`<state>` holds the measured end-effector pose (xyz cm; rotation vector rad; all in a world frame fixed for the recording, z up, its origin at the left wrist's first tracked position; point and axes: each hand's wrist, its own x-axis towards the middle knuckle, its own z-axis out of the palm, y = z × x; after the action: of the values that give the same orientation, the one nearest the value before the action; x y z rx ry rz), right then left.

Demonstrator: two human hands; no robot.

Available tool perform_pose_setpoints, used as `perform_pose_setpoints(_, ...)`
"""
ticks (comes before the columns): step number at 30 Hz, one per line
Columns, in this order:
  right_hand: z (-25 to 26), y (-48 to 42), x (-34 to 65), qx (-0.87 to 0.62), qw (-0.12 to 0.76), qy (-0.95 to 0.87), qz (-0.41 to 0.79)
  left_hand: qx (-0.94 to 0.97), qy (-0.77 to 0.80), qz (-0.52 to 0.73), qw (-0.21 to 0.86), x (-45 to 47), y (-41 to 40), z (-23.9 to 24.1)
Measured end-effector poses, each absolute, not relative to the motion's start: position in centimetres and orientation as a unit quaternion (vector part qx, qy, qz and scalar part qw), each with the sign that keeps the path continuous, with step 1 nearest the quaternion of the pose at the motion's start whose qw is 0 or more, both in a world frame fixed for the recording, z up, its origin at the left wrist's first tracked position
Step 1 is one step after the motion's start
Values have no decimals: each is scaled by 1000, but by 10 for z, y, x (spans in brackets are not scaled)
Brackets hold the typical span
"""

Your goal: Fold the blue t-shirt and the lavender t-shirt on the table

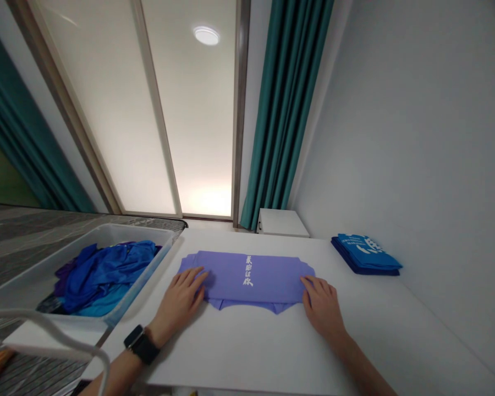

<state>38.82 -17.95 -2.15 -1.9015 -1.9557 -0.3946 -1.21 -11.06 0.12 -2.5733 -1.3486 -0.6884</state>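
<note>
A purple T-shirt (226,275) with a column of white lettering lies folded into a wide band on the white table (247,352). Its curved lower edge shows below the band. My left hand (185,297) rests on the left end of the shirt, fingers stretched out over the cloth. At the opposite end, my right hand (322,308) touches the right edge with its fingertips, the thumb apart from the fingers. Both hands look open, laid on the fabric rather than wrapped round it. A black watch (142,344) is on my left wrist.
Left of the table stands a translucent plastic bin (136,300) with crumpled blue and purple clothes (107,272). A folded blue stack (367,254) lies at the right by the wall. Behind are a white cabinet (282,221) and a green curtain (289,110). A pale cable (61,336) crosses the lower left.
</note>
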Motion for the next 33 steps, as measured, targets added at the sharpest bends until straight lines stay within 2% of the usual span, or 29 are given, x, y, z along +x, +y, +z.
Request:
perform_pose_setpoints(6, -14, -144, 335, -658, 135, -738, -66, -895, -394, -201, 54, 55, -98, -3)
perform_pose_setpoints(14, -12, -102, 281, -644, 91, -760, -6, -896, -417, -151, 24, 120, -78, -11)
perform_pose_setpoints(27, -21, -95, 275, -644, 72, -761, 26, -883, -449, -133, -8, 124, -70, -18)
perform_pose_setpoints(33, -18, -95, 273, -652, 72, -754, 32, -877, -466, -115, -10, 88, -55, -12)
